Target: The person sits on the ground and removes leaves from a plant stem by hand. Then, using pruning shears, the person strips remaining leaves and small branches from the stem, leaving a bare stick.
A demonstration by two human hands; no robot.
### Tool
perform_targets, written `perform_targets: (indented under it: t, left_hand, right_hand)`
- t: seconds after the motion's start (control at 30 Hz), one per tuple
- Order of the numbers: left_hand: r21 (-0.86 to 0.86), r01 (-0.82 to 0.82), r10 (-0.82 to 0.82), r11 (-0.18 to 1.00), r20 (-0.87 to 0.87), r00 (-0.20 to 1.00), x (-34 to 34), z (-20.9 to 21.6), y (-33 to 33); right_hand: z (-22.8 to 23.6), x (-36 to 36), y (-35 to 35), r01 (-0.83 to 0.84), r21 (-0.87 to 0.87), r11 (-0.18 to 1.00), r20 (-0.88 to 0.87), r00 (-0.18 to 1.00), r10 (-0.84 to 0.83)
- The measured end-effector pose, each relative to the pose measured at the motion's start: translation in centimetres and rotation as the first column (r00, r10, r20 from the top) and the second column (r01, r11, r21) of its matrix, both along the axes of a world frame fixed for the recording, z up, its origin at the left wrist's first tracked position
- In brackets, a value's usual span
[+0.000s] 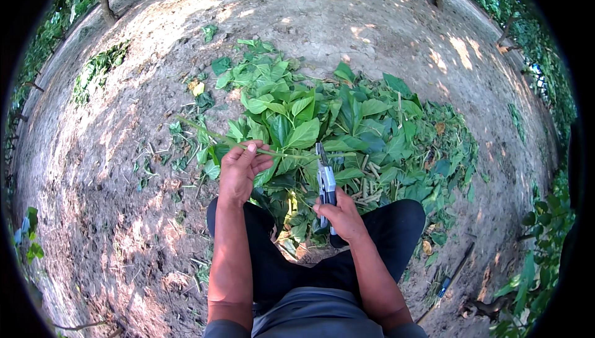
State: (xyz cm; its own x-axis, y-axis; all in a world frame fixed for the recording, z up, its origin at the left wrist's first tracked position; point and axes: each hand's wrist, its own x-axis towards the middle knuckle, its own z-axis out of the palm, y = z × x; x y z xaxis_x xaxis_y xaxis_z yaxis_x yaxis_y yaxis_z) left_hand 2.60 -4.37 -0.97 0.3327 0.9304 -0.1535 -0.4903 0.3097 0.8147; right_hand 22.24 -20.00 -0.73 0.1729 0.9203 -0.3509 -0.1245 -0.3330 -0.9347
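My left hand (240,170) pinches a thin green stem (207,130) between thumb and fingers. The stem runs from the upper left across toward the right, over a heap of cut leafy green shoots (291,105). In my right hand (343,215) is a pair of pruning shears (326,183) with grey and dark handles. Their blades point away from me and lie at the stem's right-hand part; whether they touch it I cannot tell. Short cut stem pieces (370,184) lie among the leaves just right of the shears.
My bent knees (396,220) flank the near side of the heap. A long thin dark tool (457,270) with a blue part lies on the ground at right. Tree trunks (104,0) stand at the far edges. A small leafy pile (99,71) lies far left, and foliage (545,232) borders the right.
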Motion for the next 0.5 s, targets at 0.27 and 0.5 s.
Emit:
perform_targets:
  t: [0.27,0.5]
  left_hand:
    - [-0.047,0.003,-0.004,0.999,-0.021,1.000,0.20,0.14,0.03]
    - [-0.069,-0.014,0.010,0.998,-0.058,0.998,0.08,0.22,0.07]
  right_hand:
    - [-0.23,0.55,-0.10,0.050,-0.028,0.998,0.119,0.992,-0.046]
    - [0.20,0.87,-0.20,0.049,-0.004,0.999,0.307,0.951,-0.046]
